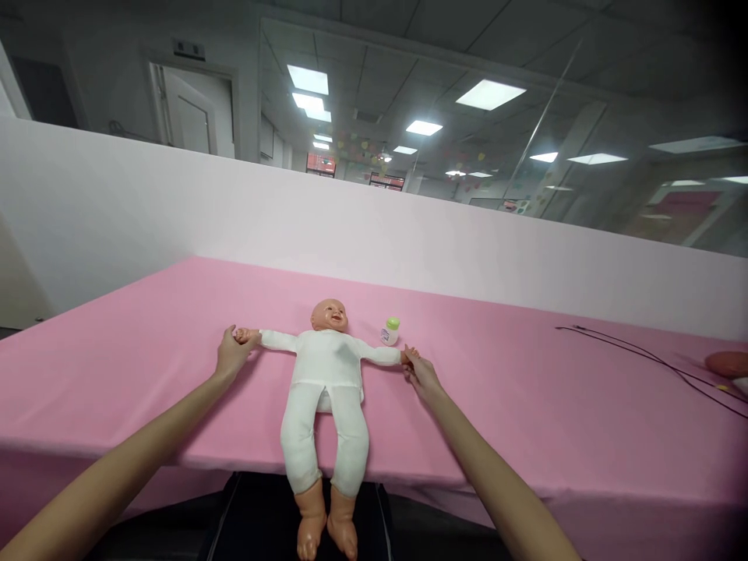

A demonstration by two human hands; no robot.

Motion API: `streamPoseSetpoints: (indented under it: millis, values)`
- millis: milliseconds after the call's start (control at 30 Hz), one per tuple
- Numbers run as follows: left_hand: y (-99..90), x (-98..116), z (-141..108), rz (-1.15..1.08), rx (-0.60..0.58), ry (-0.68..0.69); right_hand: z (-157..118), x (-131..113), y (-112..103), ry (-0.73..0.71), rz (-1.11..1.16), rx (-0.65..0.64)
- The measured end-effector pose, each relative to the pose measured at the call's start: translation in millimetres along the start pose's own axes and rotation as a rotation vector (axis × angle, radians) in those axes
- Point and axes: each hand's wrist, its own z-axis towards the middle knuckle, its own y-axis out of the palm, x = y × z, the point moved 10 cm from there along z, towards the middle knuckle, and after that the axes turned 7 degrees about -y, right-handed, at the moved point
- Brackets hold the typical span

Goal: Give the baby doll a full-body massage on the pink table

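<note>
A baby doll point(327, 362) with a white cloth body lies on its back on the pink-covered table point(496, 405). Its head points away from me, and its bare feet hang past the near edge. Both of the doll's arms are stretched out sideways. My left hand point(234, 354) is closed around the doll's hand on the left side. On the other side, my right hand point(421, 375) grips the doll's other hand between thumb and fingers. A small clear jar with a green lid point(390, 331) stands just beyond the doll's arm on the right.
Thin dark cables point(643, 354) run across the table at the right. At the right edge lies part of a second doll-like object point(728, 364), cut off by the frame. A low white partition point(351, 226) rises behind the table.
</note>
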Motion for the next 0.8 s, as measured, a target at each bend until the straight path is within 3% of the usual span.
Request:
streamPoseSetpoints:
  millis: [200, 300, 400, 467, 533, 567, 633, 700, 733, 800]
  values:
    - [-10.7, 5.2, 6.1, 0.763, 0.049, 0.055, 3.2, 6.5, -17.6, -0.053, -0.191, 0.003]
    - [-14.0, 10.5, 4.8, 0.809, 0.136, 0.066, 5.6, -5.0, -27.0, -0.112, -0.345, 0.063]
    - [3.1, 51.9, -19.7, 0.617, 0.204, 0.279, 13.0, -29.3, -32.1, -0.217, -0.477, 0.122]
    - [37.4, 96.4, -51.1, 0.358, 0.094, 0.492, 20.7, -46.5, -25.7, -0.287, -0.54, 0.101]
    - [88.6, 139.7, -83.6, 0.074, -0.153, 0.608, 29.0, -61.7, -11.6, -0.353, -0.586, 0.036]
    - [118.8, 156.8, -95.8, -0.057, -0.297, 0.595, 32.6, -68.7, -3.3, -0.388, -0.606, -0.001]
    - [184.4, 172.4, -105.3, -0.351, -0.573, 0.357, 38.3, -80.9, 13.2, -0.465, -0.646, -0.066]
    - [255.7, 165.6, -110.3, -0.578, -0.819, -0.038, 42.7, -88.9, 27.6, -0.543, -0.683, -0.124]
    - [285.4, 158.9, -111.8, -0.638, -0.881, -0.207, 44.9, -90.5, 33.7, -0.575, -0.699, -0.153]
    - [329.1, 151.3, -110.3, -0.687, -0.941, -0.35, 49.7, -88.2, 43.2, -0.611, -0.726, -0.211]
